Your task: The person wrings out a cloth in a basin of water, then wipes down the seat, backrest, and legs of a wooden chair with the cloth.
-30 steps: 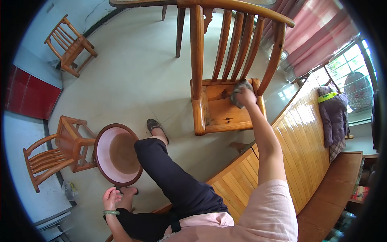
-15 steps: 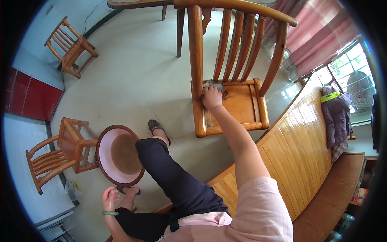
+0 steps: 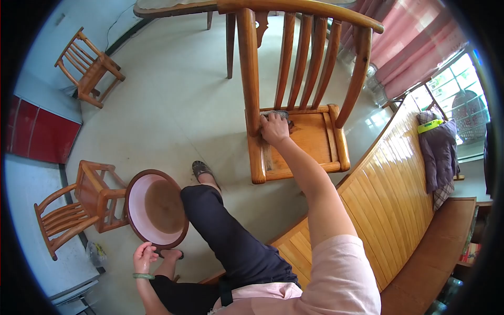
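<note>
My right hand (image 3: 274, 129) presses a damp-looking grey cloth (image 3: 282, 114) onto the back left part of a wooden chair's seat (image 3: 302, 144), close to the backrest post. The fingers are closed over the cloth and hide much of it. The chair (image 3: 252, 68) stands upright with its slatted back on the far side. Low on the left, my left hand (image 3: 144, 256) hangs in the air with loosely bent fingers and holds nothing; a green bangle (image 3: 143, 276) circles that wrist. Just beyond it is a wide basin (image 3: 137, 207) with murky brown water (image 3: 165, 206).
A second wooden chair (image 3: 92, 194) stands left of the basin, and another chair (image 3: 94, 71) is by the far wall. A long slatted wooden bench (image 3: 378, 210) runs along my right. Behind the near chair is a table (image 3: 173, 9). Pink curtains (image 3: 415, 47) hang at the right.
The view has shifted slightly. My right hand and the cloth have moved only a little on the seat, staying near the backrest post. The left hand has barely moved.
</note>
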`<state>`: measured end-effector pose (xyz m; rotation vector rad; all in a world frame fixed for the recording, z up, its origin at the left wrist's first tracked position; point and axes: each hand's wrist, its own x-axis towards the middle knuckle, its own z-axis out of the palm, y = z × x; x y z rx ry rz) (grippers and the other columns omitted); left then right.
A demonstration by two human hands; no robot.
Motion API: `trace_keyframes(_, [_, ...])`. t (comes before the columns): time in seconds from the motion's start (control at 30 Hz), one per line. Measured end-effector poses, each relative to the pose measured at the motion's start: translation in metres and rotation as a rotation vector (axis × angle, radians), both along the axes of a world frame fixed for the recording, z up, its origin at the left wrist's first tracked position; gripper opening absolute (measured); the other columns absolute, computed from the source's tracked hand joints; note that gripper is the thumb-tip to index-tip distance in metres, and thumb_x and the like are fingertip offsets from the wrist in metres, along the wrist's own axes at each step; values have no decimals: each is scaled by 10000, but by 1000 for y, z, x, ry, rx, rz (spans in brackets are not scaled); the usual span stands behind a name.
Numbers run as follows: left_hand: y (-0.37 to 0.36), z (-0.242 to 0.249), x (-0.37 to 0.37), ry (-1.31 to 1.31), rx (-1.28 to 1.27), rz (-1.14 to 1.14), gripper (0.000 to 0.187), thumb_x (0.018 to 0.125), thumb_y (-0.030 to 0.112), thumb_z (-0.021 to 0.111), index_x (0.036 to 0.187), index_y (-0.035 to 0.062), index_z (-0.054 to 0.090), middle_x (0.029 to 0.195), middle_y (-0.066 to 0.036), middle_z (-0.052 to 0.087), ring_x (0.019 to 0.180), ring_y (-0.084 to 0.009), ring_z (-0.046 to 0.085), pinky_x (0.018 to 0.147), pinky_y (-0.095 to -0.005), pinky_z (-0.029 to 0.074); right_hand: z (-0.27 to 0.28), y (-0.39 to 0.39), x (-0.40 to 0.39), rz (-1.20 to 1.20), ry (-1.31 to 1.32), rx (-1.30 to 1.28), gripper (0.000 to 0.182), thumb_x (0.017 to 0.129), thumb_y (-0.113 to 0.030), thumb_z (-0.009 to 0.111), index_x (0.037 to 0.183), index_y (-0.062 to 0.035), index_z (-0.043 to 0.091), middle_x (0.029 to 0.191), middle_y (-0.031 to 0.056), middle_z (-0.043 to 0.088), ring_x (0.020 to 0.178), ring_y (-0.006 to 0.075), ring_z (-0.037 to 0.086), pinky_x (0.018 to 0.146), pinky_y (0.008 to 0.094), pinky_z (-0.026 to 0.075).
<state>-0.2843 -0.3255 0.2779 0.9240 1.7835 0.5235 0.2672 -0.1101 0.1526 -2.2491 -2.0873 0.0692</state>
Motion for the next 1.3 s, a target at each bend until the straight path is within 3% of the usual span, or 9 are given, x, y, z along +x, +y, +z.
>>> trace_keyframes(0.07, [0, 5, -6, 21, 19, 1, 245, 891, 197, 501, 1075, 37, 520, 870, -61, 596, 621, -117, 579, 530, -221, 491, 2, 0, -6, -5, -27, -3, 334, 777, -233, 539, 1090, -122, 511, 1026, 106, 522, 1003, 275, 494, 779, 399, 436])
trace_keyframes(0.3, [-25, 24, -38, 39, 69, 149, 226, 883, 171, 511, 1055, 27, 536, 855, -58, 589, 597, -94, 556, 509, -190, 457, 22, -20, 34, -585, 129, -147, 255, 845, -219, 472, 1038, -75, 553, 1037, 170, 582, 928, 321, 592, 758, 407, 496])
trace_keyframes(0.4, [-9, 4, -54, 96, 166, 34, 215, 891, 166, 499, 1067, 47, 529, 853, -51, 585, 600, -95, 550, 513, -208, 466, -1, -44, 44, -573, 111, -148, 290, 834, -221, 499, 1070, -56, 533, 1068, 195, 554, 945, 322, 583, 766, 401, 491])
trace_keyframes(0.63, [160, 87, 147, -168, 495, -373, 337, 843, 80, 546, 1163, 3, 473, 870, -49, 589, 747, -83, 540, 638, -205, 449, 7, -79, -12, -382, 422, -166, 375, 750, -265, 546, 1077, -85, 514, 1083, 234, 477, 950, 382, 541, 784, 440, 468])
trace_keyframes(0.73, [224, 101, 232, -14, 589, -696, 393, 828, 102, 570, 1189, 5, 451, 916, -66, 588, 798, -108, 554, 719, -230, 463, 2, -57, -14, -376, 497, -53, 359, 749, -270, 545, 1069, -108, 515, 1060, 218, 468, 961, 380, 521, 778, 458, 461])
trace_keyframes(0.97, [322, 71, 400, -29, 590, -657, 802, 728, 214, 705, 1327, -26, 228, 1115, -171, 517, 992, -201, 525, 867, -302, 429, -3, -13, -7, -244, 492, 136, 313, 729, -191, 575, 1033, -140, 520, 997, 153, 465, 962, 332, 500, 740, 415, 481])
trace_keyframes(1.03, [340, 67, 424, -429, 639, -640, 683, 711, 219, 725, 1224, -53, 364, 1022, -130, 561, 940, -188, 542, 848, -294, 428, -4, -7, -4, -202, 484, 111, 321, 718, -165, 573, 1035, -150, 526, 994, 146, 471, 962, 325, 501, 735, 413, 485])
trace_keyframes(1.23, [346, 66, 458, -632, 549, -428, 255, 716, 150, 673, 872, 38, 505, 740, -45, 571, 681, -137, 568, 663, -263, 456, -7, -19, 6, -105, 520, 103, 295, 707, -137, 561, 1000, -167, 579, 1002, 145, 481, 957, 309, 517, 744, 400, 486])
trace_keyframes(1.3, [343, 62, 463, -643, 605, -412, 235, 718, 132, 632, 876, 26, 494, 730, -49, 560, 616, -136, 565, 618, -270, 465, -5, -45, 3, -25, 514, -34, 294, 706, -153, 572, 999, -169, 585, 990, 140, 490, 970, 300, 513, 741, 404, 486])
